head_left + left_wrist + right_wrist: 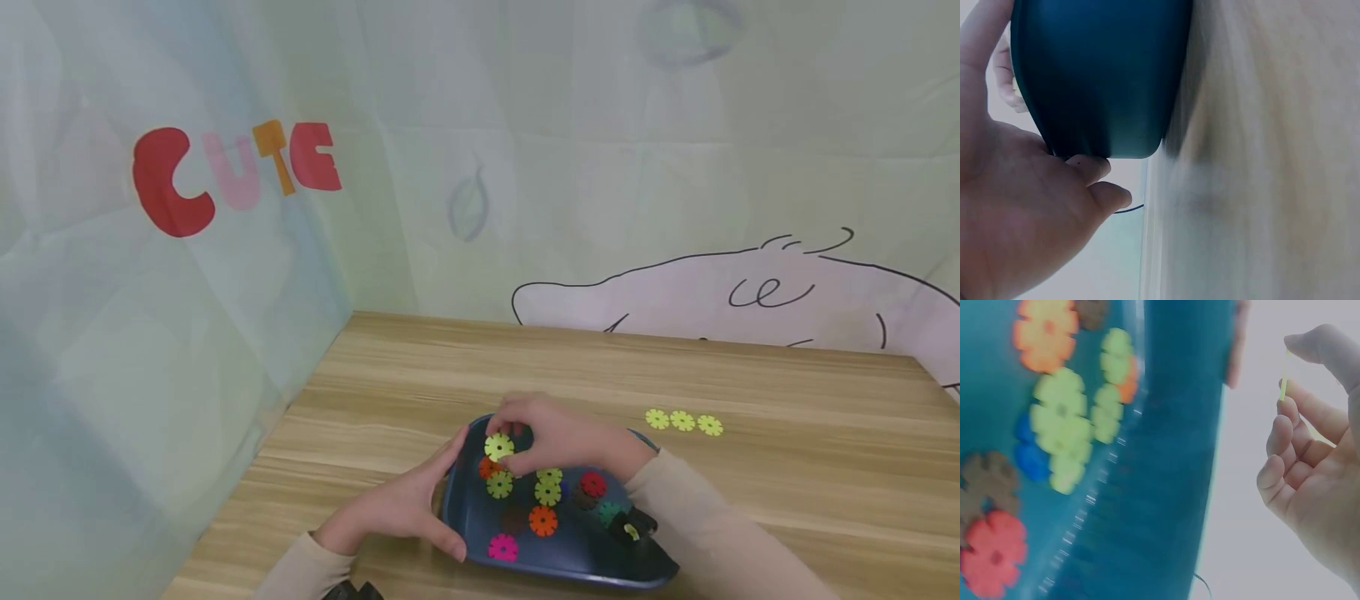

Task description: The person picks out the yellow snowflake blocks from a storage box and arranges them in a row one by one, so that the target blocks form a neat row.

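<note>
A dark blue tray (585, 575) lies on the table with several notched plastic discs in it. My left hand (401, 508) grips its left end, thumb at the near corner and fingers along the side; the left wrist view shows two curled fingertips against the tray's outer wall (1104, 75). Above the tray's far left part, my right hand (551, 433) pinches a yellow-green disc (498, 447) between thumb and index finger. That disc shows edge-on (1284, 378) in the right wrist view. Below it in the tray are another yellow-green disc (499, 484) and an orange one (489, 468).
Three yellow-green discs (682, 421) lie in a row on the wooden table (787, 467), right of the tray. Inside the tray are also pink (503, 547), orange (543, 521), red (593, 483), brown and blue discs. Printed cloth (540, 167) stands behind and to the left.
</note>
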Demonstrator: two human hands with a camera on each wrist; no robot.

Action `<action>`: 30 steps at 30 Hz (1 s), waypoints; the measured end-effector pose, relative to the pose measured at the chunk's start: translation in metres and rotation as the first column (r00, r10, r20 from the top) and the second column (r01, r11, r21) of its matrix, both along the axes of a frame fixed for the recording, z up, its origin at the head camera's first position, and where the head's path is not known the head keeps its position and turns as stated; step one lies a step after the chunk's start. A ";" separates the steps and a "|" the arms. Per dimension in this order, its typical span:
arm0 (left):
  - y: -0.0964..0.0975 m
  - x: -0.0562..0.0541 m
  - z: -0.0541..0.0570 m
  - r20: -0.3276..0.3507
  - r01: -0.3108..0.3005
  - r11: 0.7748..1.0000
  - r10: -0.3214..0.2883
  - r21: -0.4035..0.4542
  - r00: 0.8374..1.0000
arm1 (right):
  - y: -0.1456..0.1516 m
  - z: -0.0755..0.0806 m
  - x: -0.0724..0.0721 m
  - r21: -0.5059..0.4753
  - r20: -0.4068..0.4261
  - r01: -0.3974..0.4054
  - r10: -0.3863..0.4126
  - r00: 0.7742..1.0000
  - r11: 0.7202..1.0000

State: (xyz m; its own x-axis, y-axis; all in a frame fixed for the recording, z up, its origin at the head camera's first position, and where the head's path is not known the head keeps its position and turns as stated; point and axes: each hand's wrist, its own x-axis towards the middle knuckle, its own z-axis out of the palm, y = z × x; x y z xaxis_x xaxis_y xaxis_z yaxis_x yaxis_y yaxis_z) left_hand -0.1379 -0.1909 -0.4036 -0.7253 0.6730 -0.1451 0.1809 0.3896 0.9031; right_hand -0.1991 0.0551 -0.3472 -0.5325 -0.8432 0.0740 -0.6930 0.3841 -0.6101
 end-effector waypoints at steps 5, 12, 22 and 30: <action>0.001 0.000 0.000 0.006 -0.020 1.000 0.020 -0.010 1.000 | 0.015 0.018 -0.003 -0.055 -0.050 0.050 -0.053 0.997 0.997; 0.001 0.001 -0.001 -0.002 -0.039 0.999 0.039 -0.031 0.999 | 0.045 0.036 -0.007 -0.107 -0.106 0.111 -0.122 0.987 0.988; 0.001 0.001 -0.002 0.001 -0.030 0.999 0.030 -0.022 1.000 | 0.094 0.046 -0.010 -0.129 -0.185 0.248 -0.269 0.945 0.960; 0.001 0.001 0.000 0.004 -0.037 0.999 0.037 -0.038 0.999 | 0.139 0.040 -0.013 -0.192 -0.309 0.279 -0.328 0.893 0.941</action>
State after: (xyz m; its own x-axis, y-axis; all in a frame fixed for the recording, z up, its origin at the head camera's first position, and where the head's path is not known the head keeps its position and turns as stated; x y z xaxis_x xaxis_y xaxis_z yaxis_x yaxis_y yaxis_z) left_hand -0.1368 -0.1903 -0.4041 -0.7489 0.6395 -0.1738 0.1612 0.4302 0.8882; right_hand -0.2123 0.1942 -0.3075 -0.6849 -0.6123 0.3950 -0.7269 0.5369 -0.4283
